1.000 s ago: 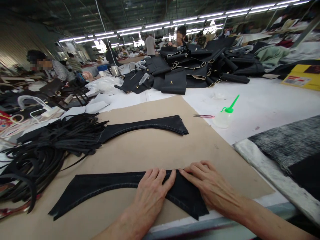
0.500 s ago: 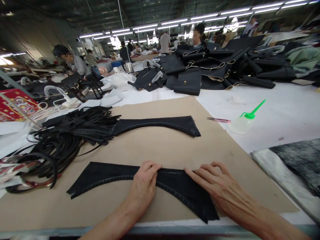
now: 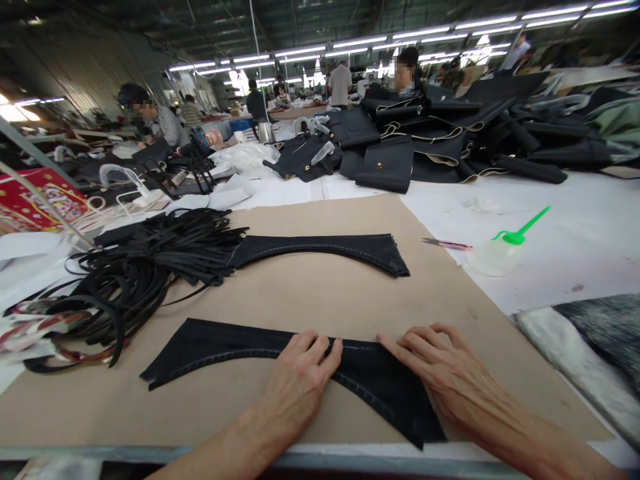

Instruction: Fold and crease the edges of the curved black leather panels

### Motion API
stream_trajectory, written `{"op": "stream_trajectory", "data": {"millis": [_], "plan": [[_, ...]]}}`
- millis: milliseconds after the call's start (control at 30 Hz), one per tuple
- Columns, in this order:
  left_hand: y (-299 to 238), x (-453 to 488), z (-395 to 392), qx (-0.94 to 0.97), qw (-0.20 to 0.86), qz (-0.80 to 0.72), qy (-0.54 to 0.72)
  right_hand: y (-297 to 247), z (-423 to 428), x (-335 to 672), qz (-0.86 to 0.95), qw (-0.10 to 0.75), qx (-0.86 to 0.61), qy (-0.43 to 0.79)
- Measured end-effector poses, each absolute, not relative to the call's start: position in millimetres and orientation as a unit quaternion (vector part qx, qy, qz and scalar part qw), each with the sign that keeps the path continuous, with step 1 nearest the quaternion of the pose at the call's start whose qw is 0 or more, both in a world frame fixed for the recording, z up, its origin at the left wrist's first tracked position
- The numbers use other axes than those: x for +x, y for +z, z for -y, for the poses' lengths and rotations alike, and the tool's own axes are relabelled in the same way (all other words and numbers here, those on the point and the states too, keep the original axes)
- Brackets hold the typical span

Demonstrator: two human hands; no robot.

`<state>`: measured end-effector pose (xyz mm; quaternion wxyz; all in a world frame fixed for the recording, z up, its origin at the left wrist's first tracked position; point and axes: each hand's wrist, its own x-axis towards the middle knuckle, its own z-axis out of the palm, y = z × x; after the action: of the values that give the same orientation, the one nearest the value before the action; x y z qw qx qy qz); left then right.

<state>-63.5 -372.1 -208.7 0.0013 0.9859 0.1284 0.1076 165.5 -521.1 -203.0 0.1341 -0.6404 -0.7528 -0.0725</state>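
A black curved fabric piece [image 3: 220, 343], with a pale stitch line along its arched lower edge, lies at the front of the brown board. My left hand [image 3: 303, 373] is closed over the middle of this piece, fingers bent at its upper edge; the fingertips are partly hidden. On the right part of the same piece, my right hand [image 3: 440, 363] rests with its fingers stretched out and apart. Farther back lies a stack of similar black curved pieces [image 3: 320, 245], touched by neither hand.
The brown board [image 3: 320, 293] covers the table's near part. A bundle of black straps [image 3: 150, 260] lies left. Small snips [image 3: 447, 245] and a bottle with a green spout [image 3: 500, 253] sit right. Black bag parts [image 3: 385, 163] are heaped behind; co-workers are beyond.
My left hand has shifted slightly right along the piece, and its thumb and fingers are spread more. The right hand keeps its place on the piece. The whole view has moved slightly.
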Motion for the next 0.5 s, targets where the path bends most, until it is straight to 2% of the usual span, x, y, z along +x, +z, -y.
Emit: {"op": "stream_trajectory", "data": {"millis": [133,267,500], "plan": [[-208.5,-62.4,375.5,0.988,-0.044,-0.123,0.083,-198.8,508.4,148.3,0.743,0.141,-0.646,-0.1],[-207.0,-60.7,378.1,0.988,-0.068,-0.119,0.07,-203.9,496.2,126.4,0.76,0.161,-0.626,-0.061],[-210.0,-65.9,378.3,0.983,-0.007,-0.147,0.108,-202.9,499.3,135.4,0.743,0.184,-0.641,0.056]]}}
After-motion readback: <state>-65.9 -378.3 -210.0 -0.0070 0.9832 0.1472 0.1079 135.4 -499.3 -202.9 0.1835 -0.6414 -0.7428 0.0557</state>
